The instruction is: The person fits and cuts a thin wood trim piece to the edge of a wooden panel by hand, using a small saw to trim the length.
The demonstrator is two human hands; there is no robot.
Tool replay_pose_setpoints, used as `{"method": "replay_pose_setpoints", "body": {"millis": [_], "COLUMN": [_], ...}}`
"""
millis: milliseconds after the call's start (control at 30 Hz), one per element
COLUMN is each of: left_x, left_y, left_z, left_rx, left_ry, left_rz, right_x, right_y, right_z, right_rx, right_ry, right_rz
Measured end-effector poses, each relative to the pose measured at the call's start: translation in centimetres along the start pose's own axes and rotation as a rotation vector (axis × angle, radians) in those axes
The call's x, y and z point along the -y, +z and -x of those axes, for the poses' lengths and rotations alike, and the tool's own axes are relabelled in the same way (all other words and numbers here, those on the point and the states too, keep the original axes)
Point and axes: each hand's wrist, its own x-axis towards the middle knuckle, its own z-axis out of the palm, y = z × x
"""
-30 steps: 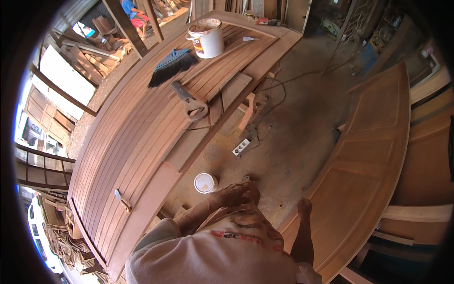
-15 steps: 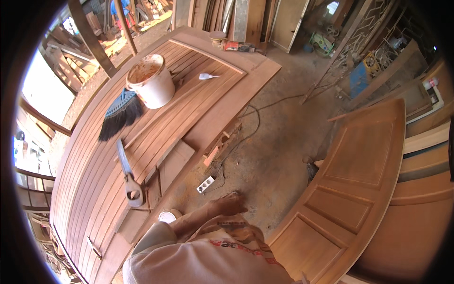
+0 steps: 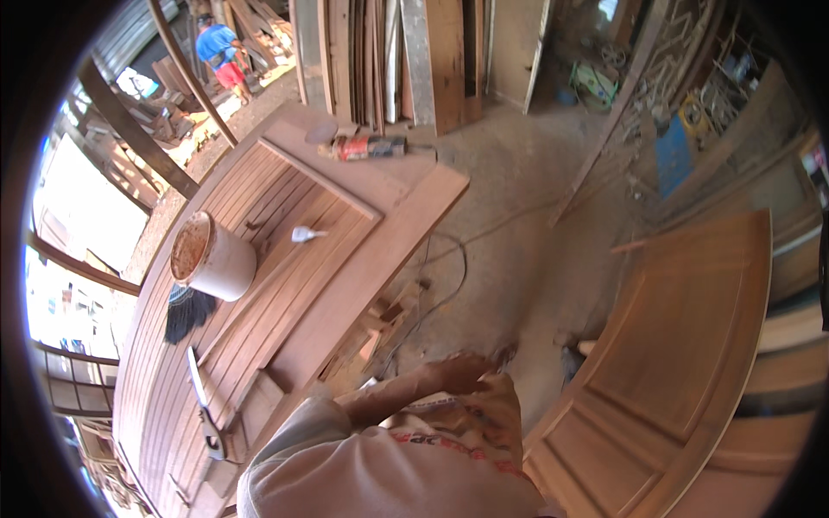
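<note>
My left forearm crosses the front of my light shirt, and my left hand (image 3: 473, 367) is low over the floor beside the workbench; its fingers are blurred, so their grip is unclear. My right hand is out of view. Left of me lies a slatted wooden panel (image 3: 151, 388) with a handsaw (image 3: 212, 440) on it. Beyond the saw are a black-bristled brush (image 3: 192, 319), a white bucket (image 3: 226, 263) smeared with brown paste and a small white bottle (image 3: 305, 234). A red power tool (image 3: 357, 148) and a round disc (image 3: 320, 133) rest at the far end.
A panelled wooden door (image 3: 669, 337) stands at my right. Cables (image 3: 462, 268) and offcuts (image 3: 376, 324) lie on the floor (image 3: 509, 268). Boards (image 3: 389, 60) lean at the back, with a green machine (image 3: 594, 86) beside them. A person in blue (image 3: 218, 47) is outside at upper left.
My view has swung toward the bench's far end, so the bucket, brush and saw sit lower and further left. My left arm has shifted rightward in view; my right hand has left view.
</note>
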Motion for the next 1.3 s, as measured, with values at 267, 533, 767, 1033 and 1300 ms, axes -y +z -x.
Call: {"method": "replay_pose_setpoints", "body": {"millis": [267, 533, 767, 1033, 1300], "left_x": [0.6, 7.4, 17.4, 22.9, 28.2], "left_y": [-6.6, -11.6, -16.4, -39.7, -53.6], "left_z": [-10.2, -20.9, -29.9, -37.7, -40.8], "left_rx": [-0.017, -0.231, -0.358, -0.32, -0.437], "left_ry": [-0.308, -0.2, -0.054, -0.366, -0.368], "left_rz": [0.142, 0.193, -0.036, 0.172, 0.244], "right_x": [12.3, 43.1, 54.2, 57.6, 78.1], "right_y": [-9.8, -27.6, -25.7, -23.8, -24.8], "right_z": [-29.6, -41.3, -52.4, -57.7, -62.4], "right_rx": [0.127, -0.121, 0.023, 0.253, 0.137], "right_ry": [-0.357, -0.541, -0.711, -0.962, -0.736], "right_rz": [0.309, -0.171, 0.16, 0.891, 0.561]}}
